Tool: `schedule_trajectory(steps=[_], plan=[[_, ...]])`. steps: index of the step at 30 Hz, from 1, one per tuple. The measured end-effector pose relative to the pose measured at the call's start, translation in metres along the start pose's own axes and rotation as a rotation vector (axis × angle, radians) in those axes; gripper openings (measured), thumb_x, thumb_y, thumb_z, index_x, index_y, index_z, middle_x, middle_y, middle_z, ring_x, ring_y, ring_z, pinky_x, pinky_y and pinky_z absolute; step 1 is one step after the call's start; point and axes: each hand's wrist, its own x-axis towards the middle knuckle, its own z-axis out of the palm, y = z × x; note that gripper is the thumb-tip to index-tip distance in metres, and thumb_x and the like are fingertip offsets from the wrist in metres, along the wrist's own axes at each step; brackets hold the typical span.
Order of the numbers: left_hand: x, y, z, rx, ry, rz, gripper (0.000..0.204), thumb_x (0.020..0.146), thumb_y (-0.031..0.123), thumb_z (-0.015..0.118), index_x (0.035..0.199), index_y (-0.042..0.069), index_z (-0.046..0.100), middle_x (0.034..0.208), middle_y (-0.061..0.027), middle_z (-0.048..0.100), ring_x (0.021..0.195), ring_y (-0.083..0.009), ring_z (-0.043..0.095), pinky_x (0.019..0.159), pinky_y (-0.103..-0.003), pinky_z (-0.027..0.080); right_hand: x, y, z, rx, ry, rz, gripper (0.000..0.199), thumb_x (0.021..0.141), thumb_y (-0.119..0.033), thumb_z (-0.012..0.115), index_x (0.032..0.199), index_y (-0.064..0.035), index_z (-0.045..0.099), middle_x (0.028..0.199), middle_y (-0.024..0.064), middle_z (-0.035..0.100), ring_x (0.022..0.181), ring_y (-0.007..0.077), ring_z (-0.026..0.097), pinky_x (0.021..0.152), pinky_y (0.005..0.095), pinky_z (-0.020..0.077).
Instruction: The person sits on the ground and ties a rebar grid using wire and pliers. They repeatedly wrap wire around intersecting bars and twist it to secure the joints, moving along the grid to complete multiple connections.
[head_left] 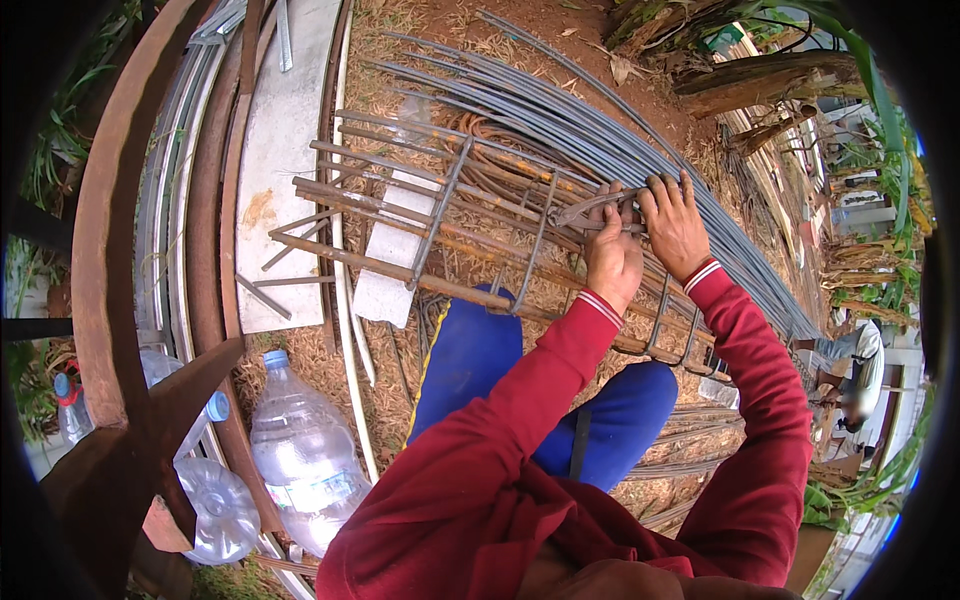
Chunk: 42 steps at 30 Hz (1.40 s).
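Beside a grey stirrup (536, 240) of the rusty rebar cage (350, 260), a pair of pincers (575, 212) is held with its head near the upper bars; whether wire is caught in the jaws cannot be told. The cage is laid out lengthwise just in front of the bent knees (640, 405). For good control, the jaws are probably best set close to where bar and stirrup cross, with the handles turned steadily rather than jerked. By the left hand (614, 258), the handles are gripped, fingers wrapped around them. The right hand (676, 225) is placed at the handle ends, fingers raised and partly bent; how firmly they are closed cannot be told. Both forearms are extended forward, the left slanted rightward, the right leaned leftward.
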Motion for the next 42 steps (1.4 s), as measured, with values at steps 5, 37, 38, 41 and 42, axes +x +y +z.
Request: schedule_trajectory(steps=[5, 37, 38, 41, 42], plan=[[0.002, -0.003, 0.007, -0.006, 0.057, 0.005, 0.036, 0.108, 0.020, 0.038, 0.142, 0.010, 0.044, 0.138, -0.0080, 0.052, 0.127, -0.0213, 0.048, 0.111, -0.040, 0.036, 0.008, 0.006, -0.003, 0.068, -0.088, -0.014, 0.049, 0.072, -0.026, 0.074, 0.112, -0.0067, 0.053, 0.113, 0.0163, 0.056, 0.113, 0.0335, 0.054, 0.110, 0.0533, 0.0344], [0.026, -0.001, 0.040, -0.106, 0.547, 0.005, 0.048, 0.098, 0.056, 0.053, 0.079, 0.012, 0.044, 0.069, 0.0029, 0.041, 0.066, -0.0128, 0.040, 0.068, -0.027, 0.039, -0.001, 0.001, -0.008, 0.100, -0.292, 0.106, 0.020, 0.085, -0.016, 0.060, 0.102, -0.0059, 0.062, 0.083, 0.0119, 0.066, 0.080, 0.0273, 0.067, 0.070, 0.0390, 0.0533], [0.025, -0.001, 0.040, -0.079, 0.524, 0.012, 0.047, 0.097, 0.056, 0.054, 0.082, 0.012, 0.046, 0.071, 0.0028, 0.043, 0.067, -0.0129, 0.042, 0.069, -0.027, 0.040, 0.000, 0.001, -0.008, 0.125, -0.265, 0.116, 0.020, 0.085, -0.016, 0.059, 0.101, -0.0054, 0.062, 0.084, 0.0133, 0.066, 0.081, 0.0284, 0.067, 0.070, 0.0401, 0.0535], [0.019, 0.000, 0.039, 0.023, 0.498, -0.020, 0.045, 0.095, 0.057, 0.059, 0.091, 0.012, 0.050, 0.077, 0.0024, 0.048, 0.072, -0.0132, 0.048, 0.073, -0.029, 0.043, 0.002, 0.000, -0.016, 0.218, -0.455, 0.180, 0.019, 0.084, -0.017, 0.061, 0.097, -0.0032, 0.064, 0.085, 0.0179, 0.068, 0.083, 0.0298, 0.069, 0.071, 0.0419, 0.0550], [0.011, 0.003, 0.035, 0.066, 0.452, -0.033, 0.045, 0.093, 0.057, 0.061, 0.093, 0.013, 0.050, 0.079, 0.0023, 0.049, 0.074, -0.0134, 0.050, 0.075, -0.029, 0.044, 0.004, 0.001, -0.020, 0.245, -0.541, 0.203, 0.020, 0.083, -0.018, 0.064, 0.094, -0.0021, 0.066, 0.086, 0.0197, 0.069, 0.084, 0.0290, 0.070, 0.071, 0.0414, 0.0560]])
